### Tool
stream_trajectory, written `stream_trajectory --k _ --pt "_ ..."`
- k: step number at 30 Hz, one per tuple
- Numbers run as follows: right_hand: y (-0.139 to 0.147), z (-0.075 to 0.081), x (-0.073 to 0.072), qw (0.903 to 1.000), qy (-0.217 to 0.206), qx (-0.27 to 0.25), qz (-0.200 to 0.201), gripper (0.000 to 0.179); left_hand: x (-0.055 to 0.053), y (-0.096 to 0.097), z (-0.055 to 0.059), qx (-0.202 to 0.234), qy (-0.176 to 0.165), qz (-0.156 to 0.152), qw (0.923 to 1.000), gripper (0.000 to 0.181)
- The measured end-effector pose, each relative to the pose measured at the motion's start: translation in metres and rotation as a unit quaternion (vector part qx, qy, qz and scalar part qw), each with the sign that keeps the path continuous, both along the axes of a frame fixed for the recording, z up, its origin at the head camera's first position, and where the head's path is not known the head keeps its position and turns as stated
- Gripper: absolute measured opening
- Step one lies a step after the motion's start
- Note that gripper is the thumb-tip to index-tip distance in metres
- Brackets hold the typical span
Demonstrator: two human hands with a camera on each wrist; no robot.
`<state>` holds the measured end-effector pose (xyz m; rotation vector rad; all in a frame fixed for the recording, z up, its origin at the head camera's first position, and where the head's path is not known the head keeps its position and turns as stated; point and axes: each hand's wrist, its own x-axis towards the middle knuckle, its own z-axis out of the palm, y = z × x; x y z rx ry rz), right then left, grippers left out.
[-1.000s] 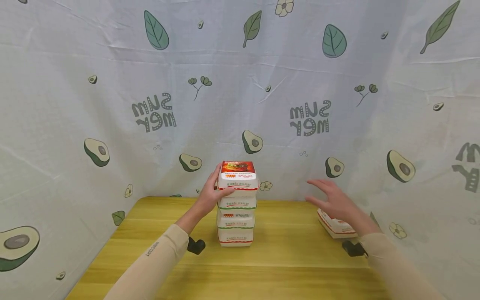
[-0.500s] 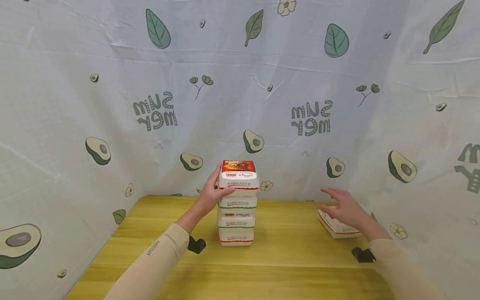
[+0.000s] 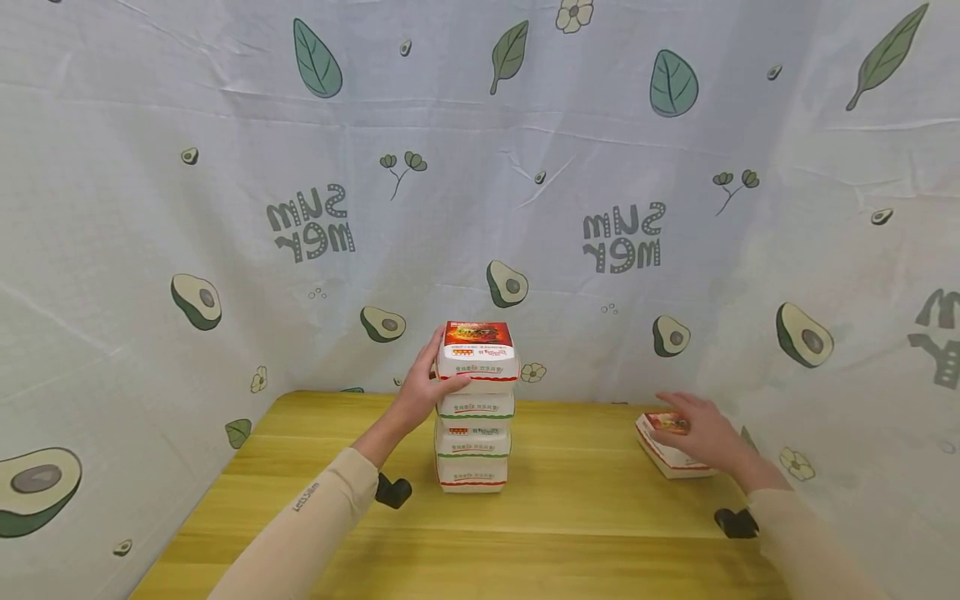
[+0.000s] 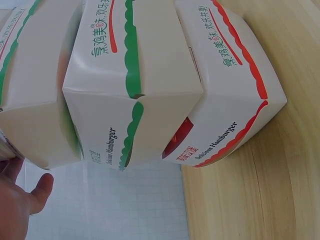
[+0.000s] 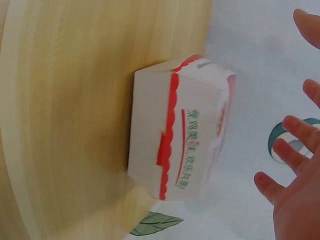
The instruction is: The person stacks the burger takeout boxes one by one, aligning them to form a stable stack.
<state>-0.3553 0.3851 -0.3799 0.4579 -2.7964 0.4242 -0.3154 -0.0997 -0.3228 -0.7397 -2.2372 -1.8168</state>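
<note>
Hamburger boxes stand in a stack mid-table, the lower boxes (image 3: pixel 472 442) banded in green or red. On top is a red-banded hamburger box (image 3: pixel 476 362) with a burger picture on its lid. My left hand (image 3: pixel 415 398) grips this top box from its left side, thumb across the front; only part of the hand (image 4: pixel 20 202) shows in the left wrist view. At the table's right, another red-banded hamburger box (image 3: pixel 675 462) lies on the wood. My right hand (image 3: pixel 705 429) hovers over it with fingers spread; in the right wrist view, fingers and box (image 5: pixel 170 130) are apart.
The wooden table (image 3: pixel 570 492) reaches back to a hanging cloth (image 3: pixel 450 108) printed with avocados and leaves. The cloth also closes off both sides. A black camera mount (image 3: pixel 393 492) sits by the left wrist, and another mount (image 3: pixel 737 523) by the right.
My right hand has moved right and down, from left of the lone hamburger box to over it. The left hand keeps its grip on the top box, and the stack stays put.
</note>
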Motion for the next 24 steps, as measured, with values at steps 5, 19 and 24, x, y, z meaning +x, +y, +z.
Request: stream_trajectory --k 5,19,24 --pt "0.004 -0.007 0.003 0.9995 -0.022 0.005 -0.024 0.082 0.000 0.000 0.000 -0.001 0.003 0.001 1.0000 0.092" --pt "0.017 -0.021 0.002 0.9988 -0.028 0.015 -0.038 0.082 -0.001 0.000 0.000 -0.001 0.003 0.000 1.0000 0.092" --pt "0.018 -0.025 0.003 0.9992 -0.014 0.007 -0.036 0.083 -0.001 0.000 -0.001 -0.002 0.005 0.001 1.0000 0.092"
